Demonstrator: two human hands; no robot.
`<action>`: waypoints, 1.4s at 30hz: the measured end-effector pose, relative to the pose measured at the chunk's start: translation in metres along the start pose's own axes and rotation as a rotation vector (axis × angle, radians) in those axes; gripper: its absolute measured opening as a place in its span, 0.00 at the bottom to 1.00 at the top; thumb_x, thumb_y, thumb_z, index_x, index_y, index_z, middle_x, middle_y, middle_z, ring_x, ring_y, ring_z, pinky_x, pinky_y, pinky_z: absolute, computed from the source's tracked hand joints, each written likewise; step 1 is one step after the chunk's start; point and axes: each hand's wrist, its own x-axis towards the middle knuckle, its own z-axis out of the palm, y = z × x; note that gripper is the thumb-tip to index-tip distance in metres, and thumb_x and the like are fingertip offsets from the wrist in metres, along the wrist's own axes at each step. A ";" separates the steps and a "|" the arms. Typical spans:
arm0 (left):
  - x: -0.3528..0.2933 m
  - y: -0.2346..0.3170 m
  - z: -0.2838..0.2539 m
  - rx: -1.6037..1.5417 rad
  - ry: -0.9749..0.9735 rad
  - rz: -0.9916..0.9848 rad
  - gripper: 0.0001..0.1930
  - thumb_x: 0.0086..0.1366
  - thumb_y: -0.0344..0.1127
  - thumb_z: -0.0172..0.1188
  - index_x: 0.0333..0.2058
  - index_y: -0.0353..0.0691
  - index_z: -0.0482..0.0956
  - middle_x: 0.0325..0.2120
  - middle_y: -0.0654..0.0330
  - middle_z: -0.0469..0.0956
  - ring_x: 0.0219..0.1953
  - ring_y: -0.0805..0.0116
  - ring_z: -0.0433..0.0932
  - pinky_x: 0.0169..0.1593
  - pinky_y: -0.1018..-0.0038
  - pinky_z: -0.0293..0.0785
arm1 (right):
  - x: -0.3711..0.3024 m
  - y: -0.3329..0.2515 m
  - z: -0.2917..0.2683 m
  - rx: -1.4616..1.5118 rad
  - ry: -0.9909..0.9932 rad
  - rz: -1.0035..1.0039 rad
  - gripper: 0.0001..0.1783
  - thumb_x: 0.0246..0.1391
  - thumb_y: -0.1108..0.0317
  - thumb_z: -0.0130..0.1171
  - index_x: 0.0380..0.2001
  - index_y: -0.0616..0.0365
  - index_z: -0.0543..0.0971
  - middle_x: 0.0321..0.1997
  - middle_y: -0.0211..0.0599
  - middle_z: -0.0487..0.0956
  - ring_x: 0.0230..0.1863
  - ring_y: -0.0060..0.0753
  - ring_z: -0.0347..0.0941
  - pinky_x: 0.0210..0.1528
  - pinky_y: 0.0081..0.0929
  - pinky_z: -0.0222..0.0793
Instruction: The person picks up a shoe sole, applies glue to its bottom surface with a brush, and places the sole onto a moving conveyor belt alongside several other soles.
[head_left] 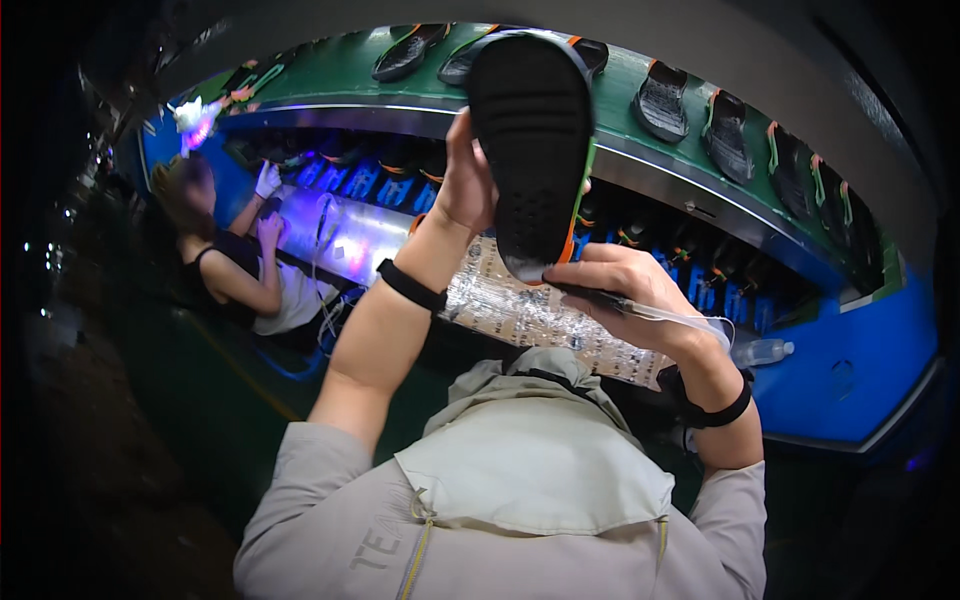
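Nearest the camera, a grey jacket [520, 500] was seen, with both forearms raised from it, each banded by a black wrist strap [411, 286]. The right hand [615, 285] was clenched around a pen-like tool [640, 305], held roughly level, its tip at the lower end of the black shoe sole [533, 150]. The left hand [468, 180] was closed on the sole's left edge. The sole was held upright, its long axis near vertical, tread turned toward the camera, an orange-green rim shown along its right side. It lay above the right hand and beside the left. Behind, a green conveyor [640, 110] carried further dark soles [662, 100]. At far left, another person [235, 265] was seated.
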 end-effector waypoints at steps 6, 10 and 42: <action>0.026 -0.006 0.005 0.174 0.056 -0.279 0.34 0.81 0.63 0.47 0.65 0.37 0.79 0.51 0.56 0.88 0.47 0.70 0.88 0.50 0.72 0.86 | 0.003 0.005 -0.006 -0.029 0.053 0.157 0.17 0.55 0.74 0.74 0.50 0.58 0.88 0.37 0.46 0.84 0.37 0.49 0.82 0.42 0.40 0.78; 0.046 -0.004 0.019 0.519 0.035 -0.497 0.33 0.79 0.64 0.53 0.55 0.36 0.85 0.43 0.59 0.88 0.44 0.74 0.84 0.50 0.76 0.81 | 0.003 0.004 -0.021 0.025 -0.212 0.138 0.20 0.55 0.76 0.74 0.52 0.55 0.88 0.35 0.42 0.82 0.37 0.49 0.81 0.42 0.40 0.77; -0.251 -0.152 -0.209 -0.458 0.601 -0.858 0.57 0.73 0.83 0.31 0.76 0.32 0.62 0.71 0.44 0.73 0.71 0.47 0.74 0.75 0.48 0.66 | -0.088 0.100 0.039 0.462 0.546 0.817 0.10 0.61 0.73 0.68 0.45 0.62 0.90 0.36 0.24 0.85 0.37 0.15 0.75 0.41 0.18 0.71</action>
